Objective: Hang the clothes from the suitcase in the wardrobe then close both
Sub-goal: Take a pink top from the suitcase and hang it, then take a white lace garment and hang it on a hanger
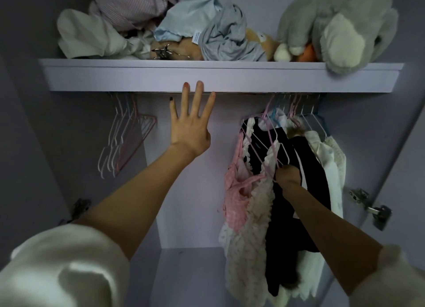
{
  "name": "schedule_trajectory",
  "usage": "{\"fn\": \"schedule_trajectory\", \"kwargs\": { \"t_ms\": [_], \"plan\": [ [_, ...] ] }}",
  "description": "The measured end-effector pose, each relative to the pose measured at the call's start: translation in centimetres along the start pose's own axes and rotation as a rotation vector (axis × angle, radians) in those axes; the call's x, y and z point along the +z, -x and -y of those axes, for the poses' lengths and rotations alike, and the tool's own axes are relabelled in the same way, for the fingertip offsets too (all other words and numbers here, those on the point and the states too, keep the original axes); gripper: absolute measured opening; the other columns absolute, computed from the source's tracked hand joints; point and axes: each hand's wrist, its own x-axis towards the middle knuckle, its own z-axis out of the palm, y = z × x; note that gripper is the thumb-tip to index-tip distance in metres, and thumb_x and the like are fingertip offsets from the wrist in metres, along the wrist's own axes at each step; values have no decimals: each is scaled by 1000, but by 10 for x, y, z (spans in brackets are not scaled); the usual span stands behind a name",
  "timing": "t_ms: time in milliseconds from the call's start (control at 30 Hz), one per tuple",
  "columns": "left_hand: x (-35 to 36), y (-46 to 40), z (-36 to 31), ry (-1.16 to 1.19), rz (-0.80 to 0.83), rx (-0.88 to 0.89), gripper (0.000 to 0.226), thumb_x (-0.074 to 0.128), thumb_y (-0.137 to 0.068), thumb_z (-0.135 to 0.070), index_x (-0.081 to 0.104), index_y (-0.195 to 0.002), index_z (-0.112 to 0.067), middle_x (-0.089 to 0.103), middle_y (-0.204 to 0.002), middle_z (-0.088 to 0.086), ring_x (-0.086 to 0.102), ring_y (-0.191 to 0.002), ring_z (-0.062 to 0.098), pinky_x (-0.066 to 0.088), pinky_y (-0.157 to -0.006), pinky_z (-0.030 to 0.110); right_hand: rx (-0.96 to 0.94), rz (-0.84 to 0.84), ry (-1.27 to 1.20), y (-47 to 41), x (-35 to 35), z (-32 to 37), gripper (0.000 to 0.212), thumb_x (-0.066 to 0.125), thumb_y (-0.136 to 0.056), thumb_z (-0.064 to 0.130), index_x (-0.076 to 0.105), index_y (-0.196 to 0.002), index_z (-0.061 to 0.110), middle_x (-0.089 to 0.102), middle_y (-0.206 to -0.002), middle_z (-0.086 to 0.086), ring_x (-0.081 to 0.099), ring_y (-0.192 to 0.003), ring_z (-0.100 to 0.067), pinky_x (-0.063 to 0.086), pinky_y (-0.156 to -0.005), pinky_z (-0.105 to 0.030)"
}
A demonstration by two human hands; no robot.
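Under the shelf (220, 76) of the wardrobe, clothes (264, 191) hang at the right end.
The left hand (190, 127) is spread flat, probably for balance; the right hand (287, 175) pinches pink hangers (259, 143) to arrange them.

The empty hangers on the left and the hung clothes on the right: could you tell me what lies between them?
In the head view, only the raised left hand, fingers at the shelf edge, against the wardrobe's bare back wall; nothing hangs between the empty hangers and hung clothes.

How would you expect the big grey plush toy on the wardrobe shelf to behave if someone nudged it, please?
The grey plush toy looks soft and probably light, so it would likely squash rather than slide. Part of it overhangs the shelf edge, so a nudge might tip it off. It would probably fall unharmed.
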Motion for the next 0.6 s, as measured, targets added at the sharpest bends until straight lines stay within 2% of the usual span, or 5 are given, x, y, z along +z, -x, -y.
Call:
{"fn": "schedule_trajectory", "kwargs": {
  "t_ms": [100, 200, 333, 467, 600],
  "plan": [
    [-4, 8, 3, 40, 72, 5, 83, 48, -90, -24, -12, -148, -22, -24, -154, 7, -21, -141, 35, 2, -113, 56, -35, -69, 64, 16, -2, -1, 32, 44, -90, 2, 51, -116, -14, 57, -111, -29, 52, -109, -44, 39, -76, -35],
    [-8, 20, 3, 94, 154, -28, 80, 46, -91, -24, -10, -149, -24, -21, -155, 8, -20, -142, 34, 1, -115, 55, -127, -133, 158, 37, -8, 1, 38, 44, -89, 3, 47, -126, -5, 46, -129, -29, 43, -120, -44, 37, -98, -44],
    [-10, 61, 1, 157, 257, -81, 77, 45, -93, -24, -8, -149, -24, -16, -156, 9, -17, -143, 33, 1, -115, 52, -302, -73, 174, 69, -5, -3, 38, 44, -88, 2, 50, -125, -3, 46, -128, -28, 44, -119, -44, 39, -97, -44],
    [-10, 125, -2, 186, 394, -144, 72, 43, -94, -26, -3, -149, -22, -9, -157, 9, -13, -144, 31, 3, -116, 51, -403, 93, 126, 106, 12, -20, 26, 44, -86, -3, 59, -106, -8, 60, -112, -27, 56, -108, -40, 42, -92, -38],
    [-14, 209, -9, 205, 519, -275, 65, 40, -96, -27, 4, -149, -20, 0, -157, 7, -5, -145, 29, 6, -117, 48, -360, 371, 157, 158, 25, -58, 31, 41, -91, -1, 56, -118, -1, 61, -119, -18, 54, -114, -31, 35, -86, -21]
  ]
}}
